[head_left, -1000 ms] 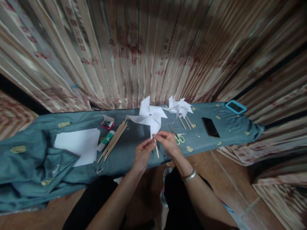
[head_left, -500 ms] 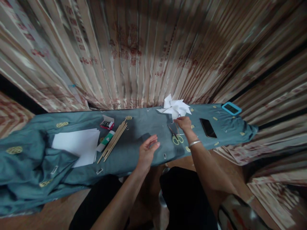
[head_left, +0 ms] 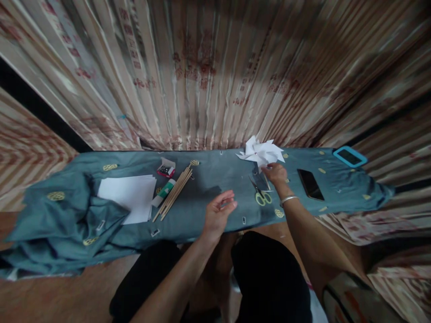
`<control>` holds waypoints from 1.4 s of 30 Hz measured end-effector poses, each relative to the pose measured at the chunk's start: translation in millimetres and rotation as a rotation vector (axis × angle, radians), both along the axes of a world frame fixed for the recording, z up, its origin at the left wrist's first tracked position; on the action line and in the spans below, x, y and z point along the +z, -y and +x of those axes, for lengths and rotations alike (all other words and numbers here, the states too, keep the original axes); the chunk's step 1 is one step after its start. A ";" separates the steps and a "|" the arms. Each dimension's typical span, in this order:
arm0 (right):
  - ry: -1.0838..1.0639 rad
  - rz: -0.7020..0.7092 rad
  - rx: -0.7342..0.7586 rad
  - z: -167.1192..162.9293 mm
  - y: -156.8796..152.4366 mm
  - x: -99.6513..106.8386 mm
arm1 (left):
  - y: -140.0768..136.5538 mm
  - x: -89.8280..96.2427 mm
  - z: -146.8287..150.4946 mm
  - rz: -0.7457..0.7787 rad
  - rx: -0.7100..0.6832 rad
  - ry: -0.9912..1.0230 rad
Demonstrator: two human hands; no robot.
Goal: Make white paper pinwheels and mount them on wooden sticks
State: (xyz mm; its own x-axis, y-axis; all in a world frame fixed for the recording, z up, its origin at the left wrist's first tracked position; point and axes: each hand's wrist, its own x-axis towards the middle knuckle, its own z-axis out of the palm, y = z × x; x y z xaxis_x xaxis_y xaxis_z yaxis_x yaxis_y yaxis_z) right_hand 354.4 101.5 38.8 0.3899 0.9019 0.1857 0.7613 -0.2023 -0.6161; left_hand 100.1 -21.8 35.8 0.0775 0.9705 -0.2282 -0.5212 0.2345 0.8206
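Observation:
My right hand (head_left: 276, 173), with a bangle at the wrist, is closed in a pinch at the lower edge of a white paper pinwheel (head_left: 261, 151) by the back of the table. Its fingertips partly cover the spot they grip. Just below that hand lie scissors (head_left: 263, 197) with pale green handles, their blades toward the pinwheel. My left hand (head_left: 218, 213) hovers over the front middle of the table, thumb apart from the fingers, holding nothing. Left of it rest several thin wooden sticks (head_left: 175, 193) and a green-and-white tube (head_left: 164, 192).
A small open red box (head_left: 166, 168) of dark bits sits behind the tube. White paper sheets (head_left: 129, 193) lie at left, partly under bunched cloth (head_left: 77, 220). On the right are a black phone (head_left: 310, 184) and a blue-framed device (head_left: 350, 156). A curtain (head_left: 208, 89) hangs behind.
My view has turned a little left, so everything sits farther right in the picture. Both hands keep nearly the same poses, the right one still at the pinwheel.

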 end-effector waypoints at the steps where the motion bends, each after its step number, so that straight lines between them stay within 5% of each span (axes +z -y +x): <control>1: 0.032 -0.018 -0.031 -5.0 3.6 1.7 | 0.6 0.9 -1.1 0.001 0.001 -0.001; 9: -0.012 -0.018 0.160 -104.2 40.1 0.2 | 2.4 7.2 -19.5 0.019 0.067 -0.019; 15: -0.103 -0.010 0.401 -170.8 78.1 -14.3 | -1.5 29.0 -67.2 0.068 0.153 -0.040; 21: -0.149 -0.028 0.468 -189.6 92.0 -22.2 | 10.6 67.0 -133.6 0.147 0.342 -0.079; 26: -0.163 -0.020 0.489 -199.2 120.7 -13.7 | 34.6 86.5 -152.5 0.176 0.417 -0.034; 36: -0.224 -0.032 0.584 -211.8 207.5 16.9 | 79.5 89.6 -207.5 0.146 0.665 0.422; 42: -0.318 0.033 0.691 -263.2 217.0 44.9 | 78.7 130.5 -232.8 0.334 0.768 0.676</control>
